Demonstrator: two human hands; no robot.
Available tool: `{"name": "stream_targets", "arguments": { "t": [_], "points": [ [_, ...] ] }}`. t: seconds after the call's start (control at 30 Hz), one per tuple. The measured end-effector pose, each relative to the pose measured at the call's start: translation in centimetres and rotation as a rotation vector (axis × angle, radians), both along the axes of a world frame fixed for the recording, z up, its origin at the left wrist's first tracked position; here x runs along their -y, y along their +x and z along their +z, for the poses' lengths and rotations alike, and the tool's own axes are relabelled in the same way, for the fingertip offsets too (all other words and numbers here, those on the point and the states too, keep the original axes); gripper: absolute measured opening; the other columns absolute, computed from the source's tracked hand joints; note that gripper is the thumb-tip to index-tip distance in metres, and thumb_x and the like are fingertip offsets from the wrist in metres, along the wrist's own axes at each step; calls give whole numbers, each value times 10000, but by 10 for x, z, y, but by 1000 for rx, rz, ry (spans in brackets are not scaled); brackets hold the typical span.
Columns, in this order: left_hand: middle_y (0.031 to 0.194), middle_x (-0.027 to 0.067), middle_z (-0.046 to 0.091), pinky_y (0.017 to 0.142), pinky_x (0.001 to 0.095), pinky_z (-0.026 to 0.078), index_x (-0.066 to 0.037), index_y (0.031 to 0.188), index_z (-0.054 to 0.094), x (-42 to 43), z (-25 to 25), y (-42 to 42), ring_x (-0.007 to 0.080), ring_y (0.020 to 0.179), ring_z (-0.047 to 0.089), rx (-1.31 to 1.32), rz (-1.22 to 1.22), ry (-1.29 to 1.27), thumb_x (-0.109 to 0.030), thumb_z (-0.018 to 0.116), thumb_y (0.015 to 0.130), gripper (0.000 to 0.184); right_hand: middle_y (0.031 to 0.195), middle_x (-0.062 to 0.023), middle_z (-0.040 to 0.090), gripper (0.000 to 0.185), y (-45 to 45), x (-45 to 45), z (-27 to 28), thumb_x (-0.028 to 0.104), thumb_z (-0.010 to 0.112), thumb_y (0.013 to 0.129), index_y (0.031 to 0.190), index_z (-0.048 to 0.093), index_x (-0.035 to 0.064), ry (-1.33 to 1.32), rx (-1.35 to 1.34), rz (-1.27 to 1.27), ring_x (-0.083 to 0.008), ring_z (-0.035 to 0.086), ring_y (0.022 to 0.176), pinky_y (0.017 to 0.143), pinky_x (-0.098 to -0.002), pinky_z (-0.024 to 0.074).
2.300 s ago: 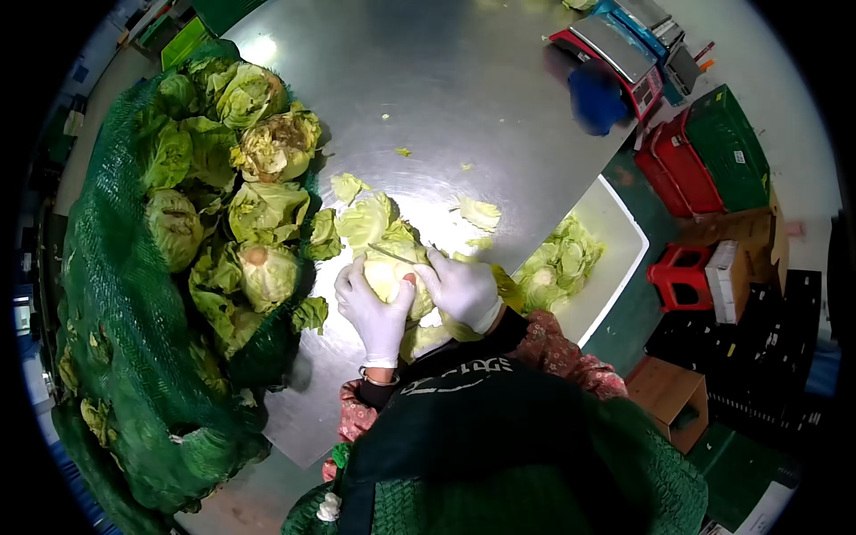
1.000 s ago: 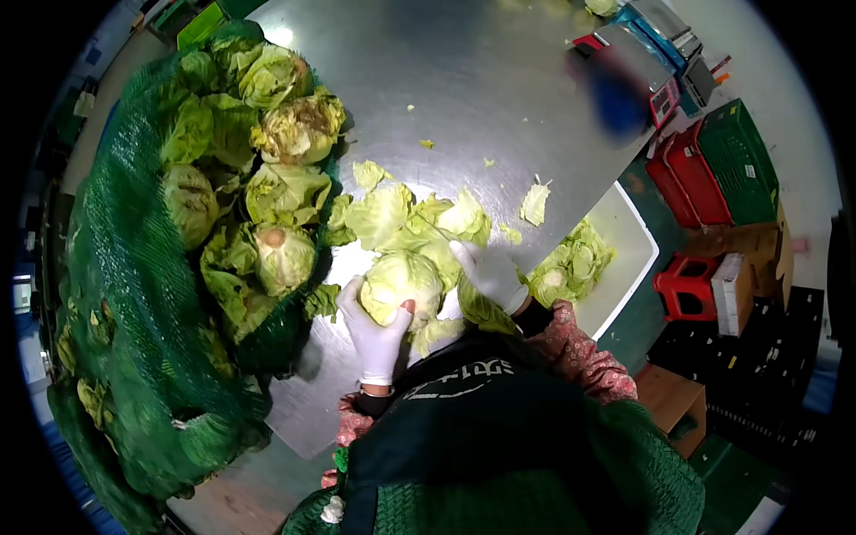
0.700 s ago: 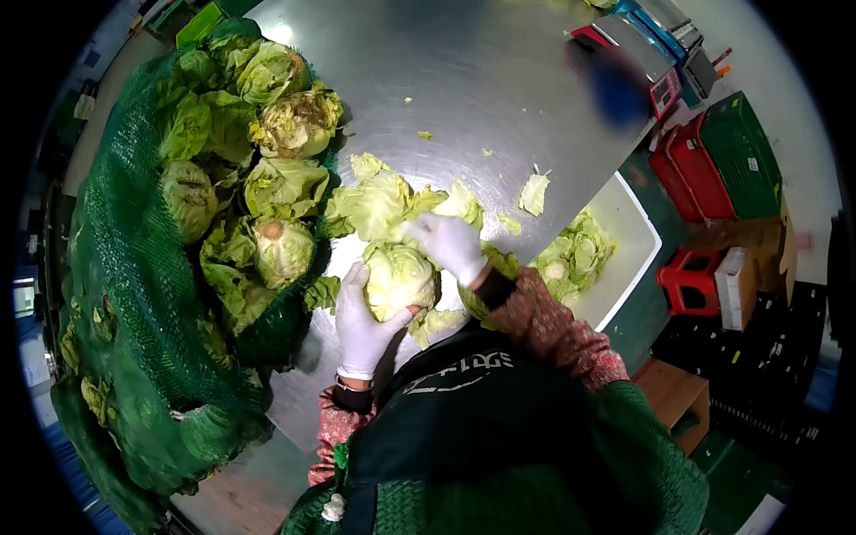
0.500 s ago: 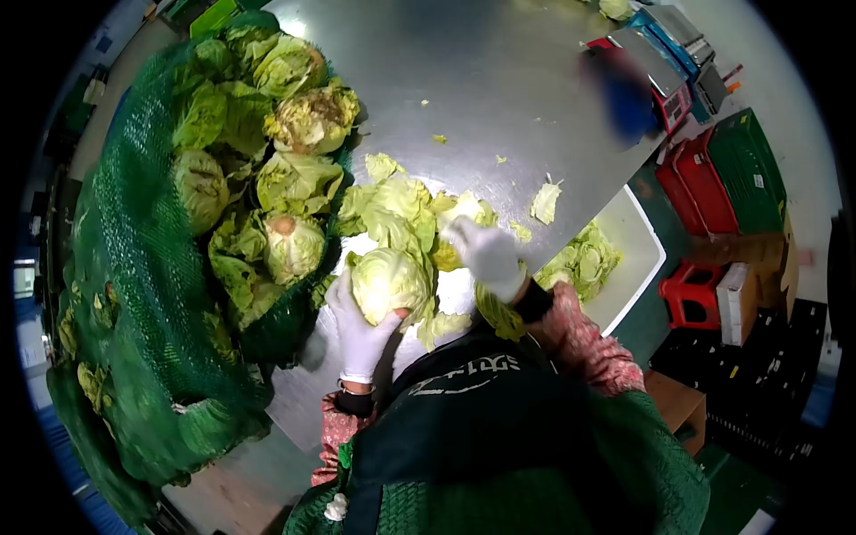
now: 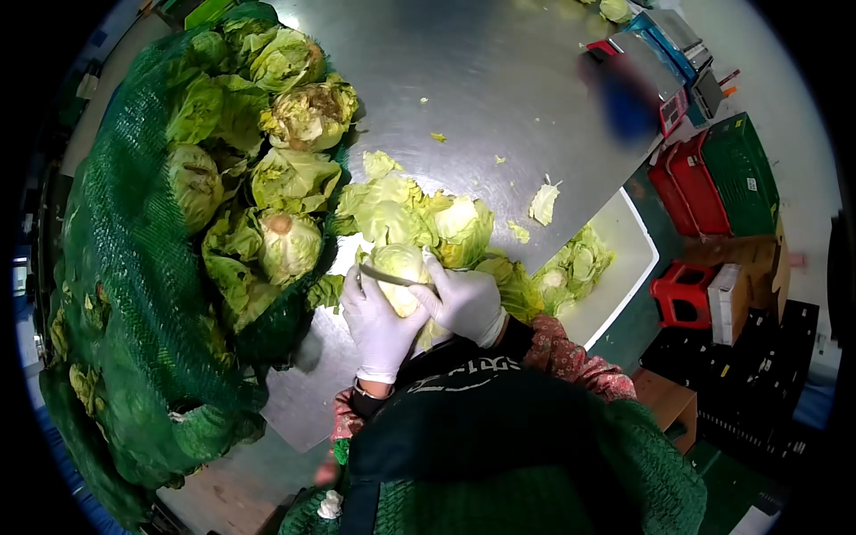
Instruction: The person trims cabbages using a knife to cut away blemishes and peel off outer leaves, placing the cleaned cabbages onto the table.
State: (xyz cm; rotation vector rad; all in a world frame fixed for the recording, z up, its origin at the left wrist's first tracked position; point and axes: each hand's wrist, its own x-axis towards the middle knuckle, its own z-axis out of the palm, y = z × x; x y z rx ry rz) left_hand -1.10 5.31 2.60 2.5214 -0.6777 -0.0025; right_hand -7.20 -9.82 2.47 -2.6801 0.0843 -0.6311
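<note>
A pale green cabbage head (image 5: 399,260) sits low at the table's near edge, cupped from the left and below by my white-gloved left hand (image 5: 379,332). My gloved right hand (image 5: 465,303) is closed on a knife (image 5: 392,278), whose dark, narrow blade lies across the cabbage; the handle is hidden in the fist. Loose cabbage leaves (image 5: 385,209) are heaped just beyond the head. A leafy yellow-green piece (image 5: 462,230) rests beside that heap, and more leaves (image 5: 510,283) lie by my right wrist.
On the left bulges a green mesh sack (image 5: 134,267) of several untrimmed cabbages (image 5: 290,245). A white bin (image 5: 637,254) holding cabbage stands right of the metal table (image 5: 499,98). Farther right are scales (image 5: 664,67), red and green crates (image 5: 713,178) and a red stool (image 5: 682,294).
My right hand has come left and down to the cabbage, bringing the knife blade across it. The cabbage now looks smaller and smoother, and more leaves lie to its right.
</note>
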Motion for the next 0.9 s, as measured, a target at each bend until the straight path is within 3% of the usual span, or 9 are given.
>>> {"name": "stream_targets", "arguments": {
  "t": [0.27, 0.33, 0.37, 0.4, 0.47, 0.6, 0.73, 0.83, 0.9],
  "points": [
    [1330, 243, 417, 983, 513, 386, 46, 1362, 404, 11, 3, -5, 418, 1165, 436, 79, 25, 10, -481, 811, 649, 976, 468, -30, 475, 347, 4, 9, -7, 316, 673, 902, 1079, 694, 19, 112, 66, -77, -206, 500, 377, 370, -326, 370],
    [1327, 251, 418, 980, 513, 388, 33, 1374, 391, 14, 14, -17, 419, 1153, 444, 51, 17, 94, -467, 824, 635, 992, 477, -45, 494, 237, 16, 31, -21, 285, 651, 920, 997, 705, 67, -14, 87, -248, -219, 521, 389, 371, -334, 396],
    [1324, 259, 415, 995, 515, 381, 24, 1384, 377, 12, 15, -23, 427, 1169, 438, 15, 26, 84, -435, 835, 633, 992, 528, -124, 531, 283, 19, 42, -26, 294, 633, 954, 752, 675, 100, 37, 130, -298, -306, 552, 444, 406, -391, 400],
    [1324, 259, 415, 995, 515, 381, 24, 1384, 377, 11, 13, -18, 427, 1169, 438, 24, 22, 81, -435, 835, 633, 992, 528, -124, 531, 283, 20, 42, -26, 294, 633, 954, 752, 675, 100, 35, 139, -303, -306, 552, 444, 406, -391, 400],
    [1324, 260, 410, 1017, 511, 375, 23, 1383, 375, -3, 1, -12, 436, 1194, 427, 38, -16, -94, -423, 849, 630, 994, 519, -72, 527, 228, 16, 33, -30, 290, 669, 922, 947, 677, 64, 46, 137, -189, -229, 571, 450, 382, -342, 422],
    [1347, 257, 390, 1056, 479, 370, 38, 1381, 371, -26, -5, 3, 426, 1231, 416, -52, -96, -155, -402, 864, 638, 994, 523, -81, 543, 257, 18, 18, -29, 338, 738, 862, 902, 680, 91, 319, 152, -183, -234, 590, 473, 415, -348, 433],
    [1451, 243, 333, 1145, 446, 321, 6, 1458, 309, -65, -2, 15, 409, 1358, 355, -223, -251, -205, -316, 886, 632, 1058, 594, -114, 613, 372, 15, 53, -80, 452, 673, 871, 999, 690, 102, 146, -308, -383, -310, 622, 527, 485, -434, 465],
    [1514, 237, 276, 1174, 437, 281, -17, 1488, 275, -85, 3, 11, 398, 1416, 297, -304, -286, -115, -277, 879, 651, 1064, 635, -143, 637, 458, 11, 75, -75, 524, 640, 867, 1046, 693, 106, 398, -243, -342, -333, 647, 599, 497, -459, 474],
    [1530, 247, 248, 1186, 447, 235, -21, 1492, 261, -89, 3, 3, 391, 1439, 248, -376, -288, -153, -280, 877, 665, 1063, 664, -150, 645, 484, 12, 72, -52, 529, 656, 854, 1082, 685, 103, 289, -289, -407, -308, 657, 625, 499, -440, 479]
  ]
}}
